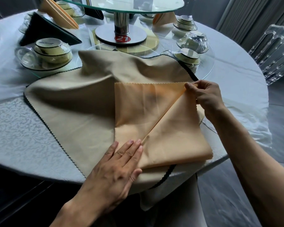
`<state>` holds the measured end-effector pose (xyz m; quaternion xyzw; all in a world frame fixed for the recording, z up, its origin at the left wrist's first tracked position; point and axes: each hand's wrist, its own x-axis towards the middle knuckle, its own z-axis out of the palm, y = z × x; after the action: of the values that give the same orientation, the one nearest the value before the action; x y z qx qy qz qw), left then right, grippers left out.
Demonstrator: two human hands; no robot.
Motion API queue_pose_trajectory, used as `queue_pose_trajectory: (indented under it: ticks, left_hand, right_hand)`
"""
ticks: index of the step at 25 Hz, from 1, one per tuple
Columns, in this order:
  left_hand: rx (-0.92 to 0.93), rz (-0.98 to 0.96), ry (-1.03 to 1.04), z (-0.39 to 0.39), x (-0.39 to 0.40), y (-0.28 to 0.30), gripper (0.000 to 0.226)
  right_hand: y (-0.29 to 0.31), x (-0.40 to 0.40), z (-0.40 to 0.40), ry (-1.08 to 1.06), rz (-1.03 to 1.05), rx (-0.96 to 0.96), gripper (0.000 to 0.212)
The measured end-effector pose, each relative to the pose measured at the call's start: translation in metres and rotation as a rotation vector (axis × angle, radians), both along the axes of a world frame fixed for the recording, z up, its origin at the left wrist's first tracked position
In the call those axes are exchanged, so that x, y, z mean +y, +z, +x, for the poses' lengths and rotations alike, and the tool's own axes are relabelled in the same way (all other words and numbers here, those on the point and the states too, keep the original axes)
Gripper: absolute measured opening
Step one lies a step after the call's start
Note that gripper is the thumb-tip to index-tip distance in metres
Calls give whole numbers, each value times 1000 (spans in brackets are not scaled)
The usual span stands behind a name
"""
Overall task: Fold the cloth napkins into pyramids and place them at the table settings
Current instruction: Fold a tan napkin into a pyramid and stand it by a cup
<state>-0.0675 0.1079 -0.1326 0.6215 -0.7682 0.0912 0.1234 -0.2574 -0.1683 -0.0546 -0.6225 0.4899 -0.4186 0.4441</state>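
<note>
Head view: peach napkin [138, 108] lies partly folded on a beige cloth [69, 102] at the near edge of the round table [15, 125]. Left hand [121, 164], fingers straight and together, presses the napkin's near corner flat. Right hand [203, 94] pinches its far right corner, diagonal flap folded over.

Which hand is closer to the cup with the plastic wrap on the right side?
Right. The right hand pinches the orange napkin corner just below the wrapped cup; the left hand presses flat at the napkin's near edge.
</note>
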Motion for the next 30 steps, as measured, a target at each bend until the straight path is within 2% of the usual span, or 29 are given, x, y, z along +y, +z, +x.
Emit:
queue_pose_trajectory:
  ticks: [2, 4, 6, 8, 10, 12, 14, 16, 21, 24, 27, 30]
  left_hand:
    - [-54, 38, -5, 1, 2, 0, 63]
    - [-99, 62, -15, 1, 2, -1, 68]
    - [-114, 71, -12, 1, 2, -1, 72]
    - [-100, 68, -5, 0, 2, -2, 74]
    - [-86, 63, 4, -1, 2, -4, 74]
    - [-79, 48, -12, 0, 2, -5, 69]
    - [-77, 21, -43, 1, 1, -5, 64]
    - [-83, 47, -43, 2, 1, -5, 71]
    - [-81, 101, -6, 2, 1, -3, 72]
    - [-53, 122, 26, -1, 1, -5, 72]
    - [-38, 124, 44, -2, 3, -4, 69]
    - [-9, 129, 31, -4, 1, 1, 69]
  right_hand:
    - [-7, -4, 2, -12, 3, 64, 22]
    - [-10, -6, 4, -68, -36, 210, 18]
    - [-6, 10, 4, -179, -201, 427, 20]
    - [-2, 53, 0, -264, -479, 528, 25]
    - [-11, 124, 4, -195, -705, 497, 23]
    - [-38, 190, 17, 9, -782, 546, 31]
    - [-69, 231, 32, 171, -742, 726, 49]
    - [-84, 236, 34, 226, -640, 905, 62]
    - [-82, 185, -40, 178, -479, 1234, 69]
    - [-72, 172, -77, 106, -410, 1269, 69]
    - [-61, 190, -51, 43, -598, 1136, 61]
    - [-67, 213, -8, 164, -748, 959, 58]
